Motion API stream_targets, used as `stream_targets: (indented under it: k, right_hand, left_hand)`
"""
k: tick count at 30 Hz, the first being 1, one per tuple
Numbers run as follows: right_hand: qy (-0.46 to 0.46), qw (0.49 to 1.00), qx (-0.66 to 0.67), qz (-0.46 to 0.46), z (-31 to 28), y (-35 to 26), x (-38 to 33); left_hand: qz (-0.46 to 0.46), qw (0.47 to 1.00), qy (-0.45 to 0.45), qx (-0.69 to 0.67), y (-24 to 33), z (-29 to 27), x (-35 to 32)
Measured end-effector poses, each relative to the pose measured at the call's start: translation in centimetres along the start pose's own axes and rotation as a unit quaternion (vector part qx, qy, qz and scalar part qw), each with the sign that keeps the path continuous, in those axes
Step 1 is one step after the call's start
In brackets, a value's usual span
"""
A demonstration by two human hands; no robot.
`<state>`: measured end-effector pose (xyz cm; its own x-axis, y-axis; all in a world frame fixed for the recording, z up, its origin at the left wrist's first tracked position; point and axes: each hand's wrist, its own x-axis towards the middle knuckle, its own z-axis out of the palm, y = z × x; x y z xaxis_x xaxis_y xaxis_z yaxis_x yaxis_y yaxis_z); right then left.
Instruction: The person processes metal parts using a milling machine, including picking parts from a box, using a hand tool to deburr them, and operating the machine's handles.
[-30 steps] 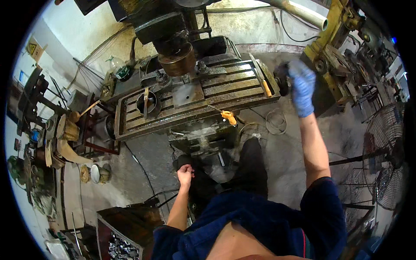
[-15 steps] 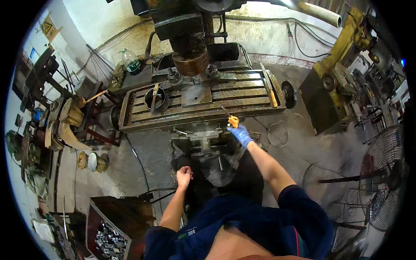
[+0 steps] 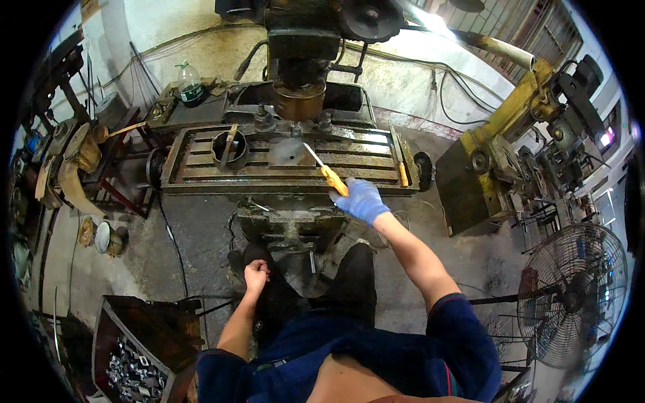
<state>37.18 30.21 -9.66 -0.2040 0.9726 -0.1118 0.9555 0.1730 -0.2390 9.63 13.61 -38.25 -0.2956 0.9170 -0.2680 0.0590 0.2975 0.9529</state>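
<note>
My right hand (image 3: pixel 363 201), in a blue glove, is closed round a yellow air blow gun (image 3: pixel 334 181). Its thin metal nozzle points away and to the left, over the slotted table of a milling machine (image 3: pixel 269 183). Beyond the tip, a flat metal plate (image 3: pixel 287 152) lies under the round brownish cutter head (image 3: pixel 299 102). By my left knee, my bare left hand (image 3: pixel 256 274) has its fingers curled in, and no object shows in it. A dark round pot (image 3: pixel 240 156) with a wooden-handled brush (image 3: pixel 229 146) across it stands on the table's left part.
A long tool with a yellow handle (image 3: pixel 403 176) lies at the table's right end. A large fan (image 3: pixel 573 295) stands at my right, and a bin of metal parts (image 3: pixel 137 373) at lower left. A yellow-and-dark machine (image 3: pixel 470 174) rises beyond the table's right side.
My right hand has brought the air blow gun forward over the table's front edge, its nozzle now near the plate. My left hand stays curled by my knee. The whole view has shifted.
</note>
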Motion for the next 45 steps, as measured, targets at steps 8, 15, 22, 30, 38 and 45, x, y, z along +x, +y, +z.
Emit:
stream_targets:
  k: [8, 15, 22, 30, 38, 45]
  right_hand:
    - [0.004, 0.998, -0.047, 0.049, -2.3, -4.6, 7.6]
    - [-0.020, 0.999, -0.035, 0.021, -4.4, -4.8, 5.2]
    - [-0.001, 1.000, 0.004, 0.026, -6.2, -4.5, 5.4]
    - [-0.060, 0.998, -0.005, 0.027, -5.5, -3.2, 4.5]
    - [-0.193, 0.959, 0.064, -0.200, -1.4, 0.6, -8.9]
    - [-0.092, 0.958, 0.205, -0.178, 0.6, 4.6, -11.0]
  left_hand:
    - [-0.009, 0.999, 0.015, 0.044, 0.2, -0.3, 0.6]
    - [0.086, 0.983, 0.066, 0.150, -1.6, -1.2, 0.2]
    - [0.036, 0.991, 0.036, 0.126, -0.6, 0.0, -0.1]
    - [0.133, 0.977, 0.039, 0.161, -0.8, -0.6, -0.6]
    - [-0.061, 0.944, -0.160, -0.283, 14.8, 1.1, -2.1]
    - [-0.048, 0.915, -0.268, -0.299, 20.1, 5.2, -2.9]
